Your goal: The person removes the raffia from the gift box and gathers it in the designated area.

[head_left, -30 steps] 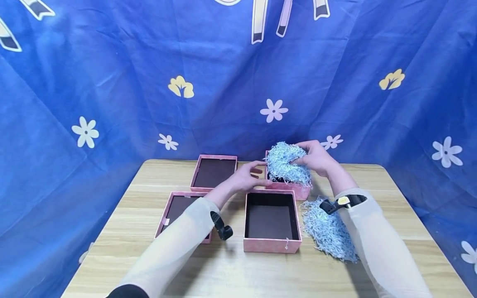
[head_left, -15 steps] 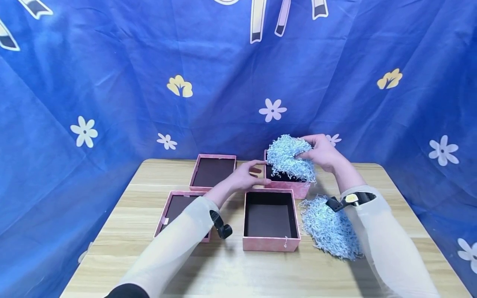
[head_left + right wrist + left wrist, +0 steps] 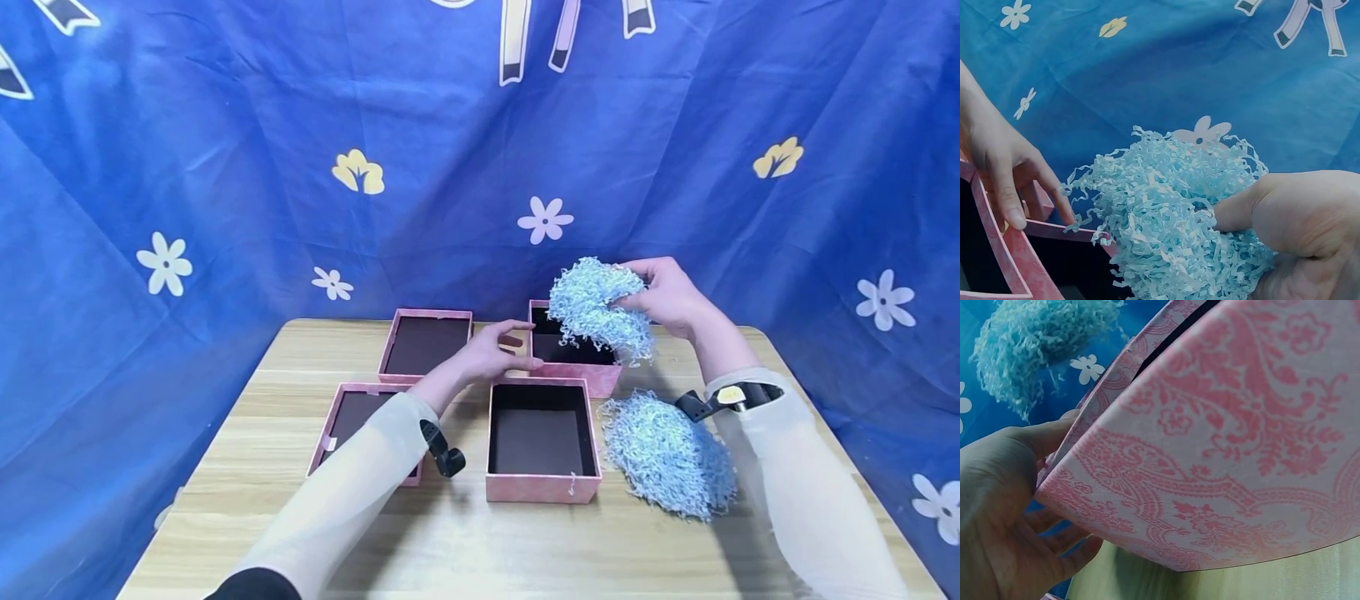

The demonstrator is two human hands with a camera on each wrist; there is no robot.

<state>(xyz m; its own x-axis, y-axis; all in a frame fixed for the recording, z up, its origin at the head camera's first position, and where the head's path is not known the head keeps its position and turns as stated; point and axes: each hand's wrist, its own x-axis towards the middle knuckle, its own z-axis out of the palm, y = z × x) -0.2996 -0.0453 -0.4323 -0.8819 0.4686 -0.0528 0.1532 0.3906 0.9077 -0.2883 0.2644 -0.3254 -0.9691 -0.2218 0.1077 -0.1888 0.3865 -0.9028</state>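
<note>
My right hand (image 3: 671, 296) pinches a clump of light blue crinkle-cut paper shred (image 3: 596, 308) above the right rim of the rear pink box (image 3: 581, 379). In the right wrist view the thumb presses into the shred (image 3: 1172, 231); the other fingers are mostly hidden. My left hand (image 3: 487, 354) rests against that box's left side, fingers spread and thumb near its front-left corner. The box's black inside shows below the clump. In the left wrist view a pink patterned box wall (image 3: 1229, 444) fills much of the picture, beside the left hand (image 3: 1016, 500).
Another open pink box (image 3: 543, 489) stands in front, a paper strand on its front wall. Right of it lies a loose pile of blue shred (image 3: 671, 458). Two shallow black-lined trays or lids, one rear (image 3: 427, 346) and one front (image 3: 352, 425), lie left. A blue curtain (image 3: 450, 233) hangs behind.
My right hand has lifted the clump of paper shred up and to the right, uncovering more of the rear box's inside. The left hand has stayed at the box's side.
</note>
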